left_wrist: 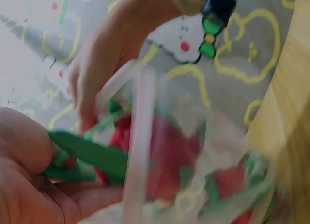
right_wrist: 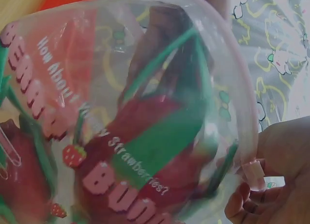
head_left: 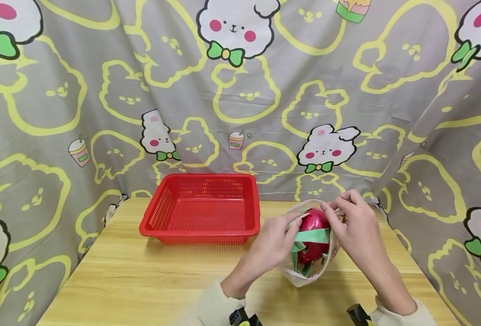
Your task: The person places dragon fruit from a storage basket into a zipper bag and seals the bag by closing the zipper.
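A clear plastic bag [head_left: 299,278] with a pinkish rim and printed lettering [right_wrist: 109,195] stands on the table, its mouth facing up. Inside lies a shiny red dragon fruit [head_left: 315,220] with flat green leaf-like scales [left_wrist: 92,153]. Another red and green piece [right_wrist: 22,158] shows through the bag wall. My left hand [head_left: 274,240] is at the near-left of the bag's mouth, pinching a green scale of the dragon fruit between thumb and fingers. On the other side, my right hand [head_left: 356,222] grips the bag's rim, fingers curled at the pink edging [right_wrist: 252,173].
Left of the bag, a red perforated plastic basket [head_left: 201,233] sits on the wooden table [head_left: 142,280]. A patterned grey curtain [head_left: 232,81] hangs behind and along both sides. Dark wrist-mounted devices [head_left: 242,317] show at the bottom edge.
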### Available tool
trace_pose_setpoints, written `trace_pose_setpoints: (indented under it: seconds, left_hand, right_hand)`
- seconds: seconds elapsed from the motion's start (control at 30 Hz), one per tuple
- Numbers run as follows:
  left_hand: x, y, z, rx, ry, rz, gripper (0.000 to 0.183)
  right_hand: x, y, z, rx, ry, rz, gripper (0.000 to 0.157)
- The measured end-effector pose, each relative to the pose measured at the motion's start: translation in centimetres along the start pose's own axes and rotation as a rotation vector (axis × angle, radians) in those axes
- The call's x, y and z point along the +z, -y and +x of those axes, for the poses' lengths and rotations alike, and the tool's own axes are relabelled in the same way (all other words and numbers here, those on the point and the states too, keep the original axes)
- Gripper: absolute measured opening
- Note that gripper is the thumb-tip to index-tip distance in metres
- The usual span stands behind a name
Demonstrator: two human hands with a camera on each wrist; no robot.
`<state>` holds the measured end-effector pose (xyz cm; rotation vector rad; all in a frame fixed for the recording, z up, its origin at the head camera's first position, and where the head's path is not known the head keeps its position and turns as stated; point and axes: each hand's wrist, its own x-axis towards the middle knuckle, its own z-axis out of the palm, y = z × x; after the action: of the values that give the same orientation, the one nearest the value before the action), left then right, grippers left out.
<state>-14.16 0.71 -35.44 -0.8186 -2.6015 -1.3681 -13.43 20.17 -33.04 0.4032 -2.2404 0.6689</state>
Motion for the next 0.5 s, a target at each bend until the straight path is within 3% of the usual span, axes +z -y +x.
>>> trace_pose_setpoints:
  seconds: [0.13, 0.2, 0.5]
  left_hand:
    - [1.6, -0.5, 0.4, 0.037, 0.054, 0.116, 0.039]
    - [2.1, -0.4, 0.5, 0.048, 0.094, 0.118, 0.042]
    - [1.2, 1.2, 1.1, 0.006, 0.296, -0.127, 0.048]
  right_hand:
    - [0.0, -0.3, -0.1, -0.009, -0.021, 0.008, 0.019]
    - [0.0, -0.5, -0.1, -0.013, -0.037, 0.012, 0.021]
    - [-0.1, -1.0, 0.0, -0.007, -0.043, 0.044, 0.018]
